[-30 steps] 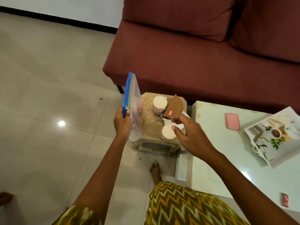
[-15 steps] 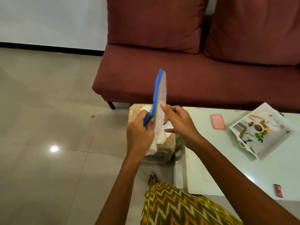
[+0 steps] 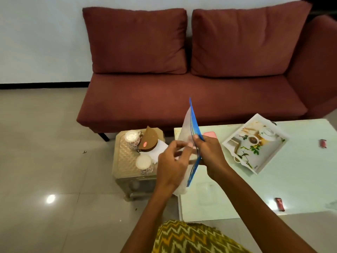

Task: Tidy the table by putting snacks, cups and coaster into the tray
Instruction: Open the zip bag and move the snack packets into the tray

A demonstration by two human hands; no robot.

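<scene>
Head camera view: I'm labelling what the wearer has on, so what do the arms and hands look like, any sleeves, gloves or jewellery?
Both forearms are bare up to the frame edge, with no sleeves in view. The left hand and right hand wear no gloves; no rings, bracelets or watch are visible. The only clothing seen is a garment with a yellow, orange and olive zigzag pattern at the bottom.

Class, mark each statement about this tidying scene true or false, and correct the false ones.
1. Both hands hold the blue-edged plastic bag. True.
2. The two cups stand in the tray. False: they stand on the small stool, and the tray holds none.
3. The tray lies on the white table. True.
4. The pink phone lies on the sofa. False: it lies on the table.
5. The brown coaster is on the stool. True.
</scene>
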